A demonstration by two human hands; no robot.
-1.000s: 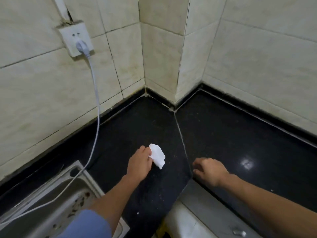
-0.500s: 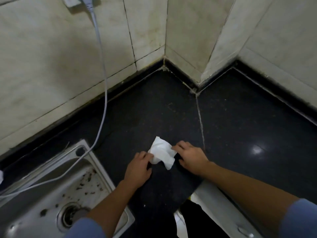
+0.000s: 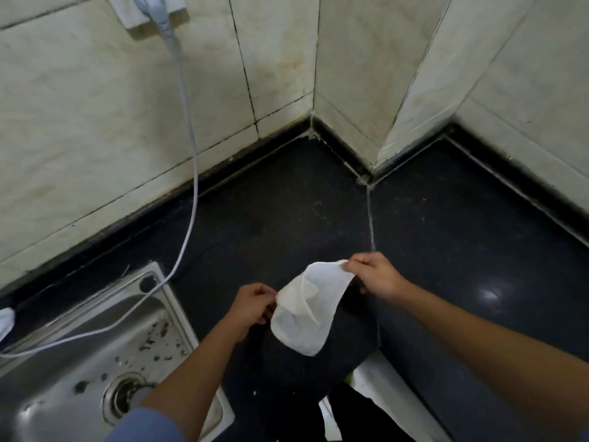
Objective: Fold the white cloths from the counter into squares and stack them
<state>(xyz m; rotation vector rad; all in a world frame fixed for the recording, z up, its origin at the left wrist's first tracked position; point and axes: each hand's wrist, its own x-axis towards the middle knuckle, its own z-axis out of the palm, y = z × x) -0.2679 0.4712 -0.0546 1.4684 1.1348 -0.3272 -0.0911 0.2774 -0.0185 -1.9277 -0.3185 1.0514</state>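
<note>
One white cloth (image 3: 302, 311) is hanging between two hands, just above the near edge of the counter (image 3: 446, 234). The left hand (image 3: 251, 303) is pinching its left edge and the right hand (image 3: 374, 275) is pinching its top corner. One steel sink (image 3: 79, 346) is sitting at the left, with one white cable (image 3: 188, 148) drooping across it from a wall socket (image 3: 153, 11). The black stone counter is wrapping round a corner of pale tiled walls (image 3: 79, 106). The cloth is sagging loosely, one flap folding over its middle.
</note>
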